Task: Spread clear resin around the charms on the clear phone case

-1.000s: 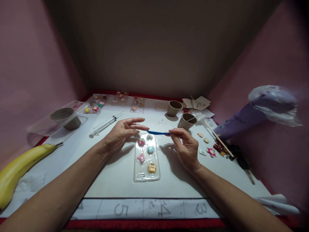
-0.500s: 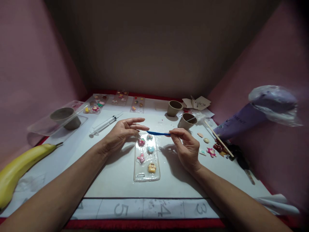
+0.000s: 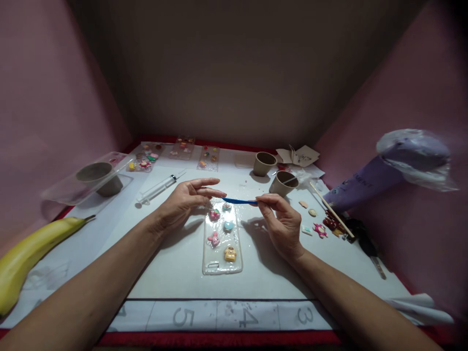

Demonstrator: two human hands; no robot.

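A slim blue plastic clay knife [image 3: 239, 201] lies level between my hands. My right hand [image 3: 283, 222] pinches its right end between thumb and fingers. My left hand [image 3: 186, 202] has its fingers stretched out, a fingertip at the knife's left tip; whether it touches cannot be told. Below the knife, a clear phone case [image 3: 216, 256] lies on the white board. Glossy charms sit on it, among them a pink rabbit [image 3: 214, 239], a yellow figure [image 3: 230, 254], a light-blue round piece [image 3: 228, 226] and a strawberry-like piece [image 3: 214, 214]. My left fingers partly cover its top corner.
Left stand a syringe [image 3: 157, 190], a grey cup [image 3: 109, 185] beside a clear plastic lid, and a banana [image 3: 40, 243]. More decorated cases [image 3: 208, 158] lie behind. On the right are two cups [image 3: 263, 165], loose charms [image 3: 320, 230], a wooden stick [image 3: 332, 212] and a purple bag [image 3: 361, 183].
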